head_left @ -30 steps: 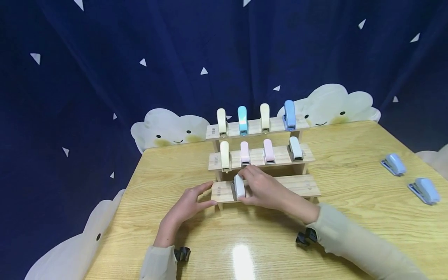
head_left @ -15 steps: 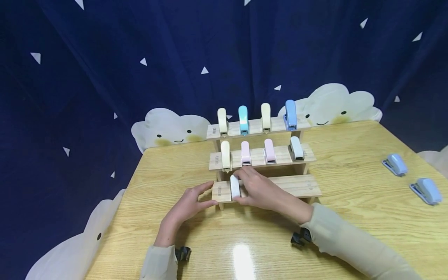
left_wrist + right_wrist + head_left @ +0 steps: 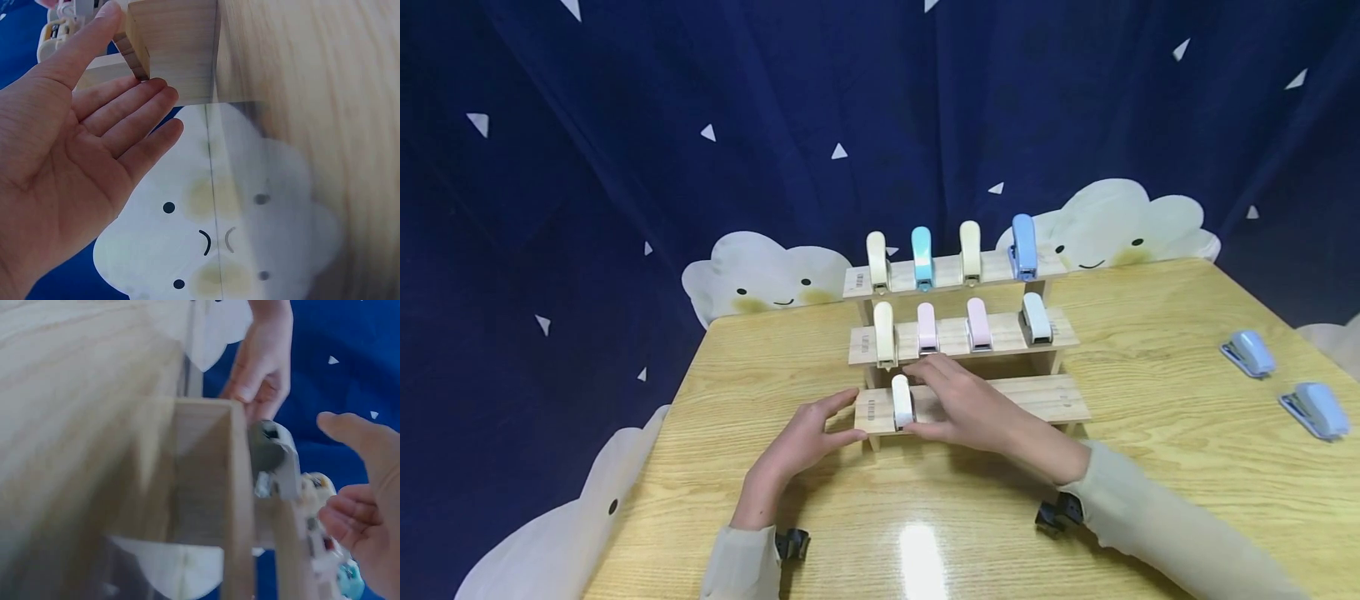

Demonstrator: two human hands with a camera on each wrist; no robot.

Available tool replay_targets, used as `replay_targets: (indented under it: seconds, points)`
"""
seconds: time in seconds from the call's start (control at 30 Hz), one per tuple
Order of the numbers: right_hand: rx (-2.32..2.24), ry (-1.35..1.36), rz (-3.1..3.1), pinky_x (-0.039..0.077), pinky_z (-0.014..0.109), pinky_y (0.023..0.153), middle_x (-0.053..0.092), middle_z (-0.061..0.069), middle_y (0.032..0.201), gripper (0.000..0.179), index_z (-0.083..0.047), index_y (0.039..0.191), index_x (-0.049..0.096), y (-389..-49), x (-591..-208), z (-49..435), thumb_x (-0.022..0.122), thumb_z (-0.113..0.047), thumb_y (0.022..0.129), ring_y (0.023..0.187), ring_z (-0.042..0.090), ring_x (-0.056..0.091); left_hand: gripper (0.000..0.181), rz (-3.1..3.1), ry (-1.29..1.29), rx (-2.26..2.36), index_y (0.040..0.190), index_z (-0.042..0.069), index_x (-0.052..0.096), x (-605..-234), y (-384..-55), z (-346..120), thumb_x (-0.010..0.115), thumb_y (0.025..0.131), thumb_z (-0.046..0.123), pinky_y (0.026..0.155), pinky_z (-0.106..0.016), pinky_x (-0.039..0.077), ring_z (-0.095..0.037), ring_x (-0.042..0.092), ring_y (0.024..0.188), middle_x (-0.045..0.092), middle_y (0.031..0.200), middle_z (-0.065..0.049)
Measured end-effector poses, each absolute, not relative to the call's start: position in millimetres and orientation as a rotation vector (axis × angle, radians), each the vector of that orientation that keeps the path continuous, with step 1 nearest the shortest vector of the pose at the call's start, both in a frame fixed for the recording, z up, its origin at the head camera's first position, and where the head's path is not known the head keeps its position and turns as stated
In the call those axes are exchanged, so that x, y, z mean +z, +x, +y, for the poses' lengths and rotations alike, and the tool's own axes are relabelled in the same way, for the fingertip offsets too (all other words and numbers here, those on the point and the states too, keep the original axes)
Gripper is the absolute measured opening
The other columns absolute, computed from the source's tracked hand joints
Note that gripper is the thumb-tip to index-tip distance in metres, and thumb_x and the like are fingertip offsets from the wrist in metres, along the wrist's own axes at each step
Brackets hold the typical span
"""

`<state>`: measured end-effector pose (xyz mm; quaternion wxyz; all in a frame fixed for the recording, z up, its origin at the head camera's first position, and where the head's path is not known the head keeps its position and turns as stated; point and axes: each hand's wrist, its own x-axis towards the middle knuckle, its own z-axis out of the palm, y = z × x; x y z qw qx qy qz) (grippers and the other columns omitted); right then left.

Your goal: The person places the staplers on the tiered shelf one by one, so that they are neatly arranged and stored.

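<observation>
A white stapler (image 3: 902, 404) stands upright near the left end of the lowest step of a three-step wooden rack (image 3: 1030, 398). Just to its right is my right hand (image 3: 976, 407), its thumb near the stapler's front and its fingers toward the back. In the right wrist view, a gap shows between that hand (image 3: 365, 500) and the white stapler (image 3: 287, 469). My left hand (image 3: 801, 437) is at the rack's left end, thumb and fingers extended to either side of the board's corner. The left wrist view shows its fingertips at the wood edge, palm bare.
Behind, the middle step carries a cream stapler (image 3: 884, 333), two pink ones and a pale white one (image 3: 1037, 318). Cream, turquoise (image 3: 922, 257) and blue staplers line the top step. Two light blue staplers (image 3: 1247, 352) lie on the table (image 3: 760, 367) at right.
My right hand has slid the white stapler leftward along the lowest step and turned it straighter, then let go of it. The left hand has stayed at the rack's end.
</observation>
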<state>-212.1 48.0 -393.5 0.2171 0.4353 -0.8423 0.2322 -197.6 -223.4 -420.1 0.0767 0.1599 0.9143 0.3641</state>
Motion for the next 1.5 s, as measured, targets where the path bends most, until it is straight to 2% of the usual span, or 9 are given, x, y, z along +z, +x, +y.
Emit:
replay_targets:
  seconds: [0.2,0.37,0.57,0.93,1.07,1.17,1.27,1.37,1.5]
  points:
    - [0.696,1.256,-2.029,0.059,0.03,0.084,0.063,0.012,0.107,0.061,0.006,0.124,0.057,-217,-373,81,0.075,-0.038,0.085,0.095,0.02,0.061,0.075,2.732,0.49,1.094,0.149,0.01,0.041,-420,-198,-224,0.073,0.087,0.037,0.118,-0.049,0.036,-0.03,0.042,0.142,0.043,0.154,-0.008]
    - [0.731,1.162,-2.015,0.05,0.018,0.091,0.064,0.013,0.109,0.063,0.006,0.122,0.06,-221,-362,118,0.061,-0.049,0.093,0.096,0.021,0.06,0.075,2.728,0.499,1.112,0.149,0.009,0.041,-421,-198,-224,0.073,0.087,0.036,0.118,-0.049,0.036,-0.03,0.043,0.142,0.043,0.153,-0.009]
    - [0.667,1.026,-2.01,0.041,0.002,0.094,0.065,0.016,0.107,0.07,0.007,0.12,0.062,-222,-358,171,0.058,-0.057,0.091,0.092,0.021,0.058,0.075,2.725,0.499,1.114,0.149,0.009,0.041,-420,-197,-223,0.073,0.087,0.036,0.118,-0.049,0.037,-0.03,0.043,0.142,0.043,0.154,-0.008]
    - [0.503,0.746,-2.159,0.026,-0.004,0.092,0.063,0.023,0.106,0.089,0.009,0.122,0.059,-212,-382,290,0.046,-0.072,0.088,0.092,0.019,0.051,0.075,2.722,0.482,1.109,0.15,0.011,0.04,-421,-197,-223,0.073,0.087,0.036,0.118,-0.05,0.036,-0.03,0.042,0.142,0.042,0.154,-0.009]
    - [0.512,0.726,-2.244,0.022,-0.007,0.098,0.061,0.025,0.107,0.09,0.011,0.122,0.058,-206,-392,329,0.056,-0.071,0.085,0.104,0.001,0.048,0.075,2.716,0.478,1.109,0.15,0.011,0.04,-421,-197,-224,0.072,0.088,0.035,0.118,-0.05,0.036,-0.031,0.041,0.143,0.041,0.155,-0.009]
    - [0.504,0.717,-2.296,0.018,-0.009,0.101,0.059,0.022,0.108,0.08,0.011,0.119,0.058,-201,-397,356,0.08,-0.052,0.075,0.117,-0.019,0.036,0.075,2.718,0.473,1.11,0.15,0.011,0.04,-421,-197,-224,0.072,0.087,0.036,0.118,-0.05,0.036,-0.031,0.042,0.142,0.041,0.155,-0.009]
    - [0.47,0.696,-2.347,0.015,-0.01,0.102,0.058,0.02,0.107,0.073,0.01,0.118,0.058,-198,-403,379,0.089,-0.029,0.064,0.121,-0.027,0.025,0.074,2.72,0.468,1.114,0.149,0.011,0.041,-421,-197,-224,0.073,0.087,0.036,0.118,-0.05,0.036,-0.032,0.043,0.141,0.042,0.154,-0.009]
    - [0.387,0.633,-2.428,0.019,-0.008,0.1,0.058,0.022,0.111,0.077,0.009,0.122,0.056,-195,-412,399,0.091,-0.022,0.06,0.116,-0.022,0.031,0.074,2.721,0.471,1.116,0.149,0.01,0.041,-421,-197,-224,0.073,0.088,0.035,0.118,-0.05,0.037,-0.032,0.044,0.141,0.043,0.153,-0.009]
    - [0.281,0.571,-2.525,0.027,0.011,0.11,0.053,0.028,0.117,0.079,0.01,0.131,0.048,-188,-426,422,0.086,-0.028,0.073,0.11,0.018,0.047,0.073,2.718,0.474,1.116,0.149,0.01,0.041,-421,-197,-224,0.073,0.088,0.035,0.117,-0.05,0.038,-0.033,0.044,0.14,0.044,0.153,-0.01]
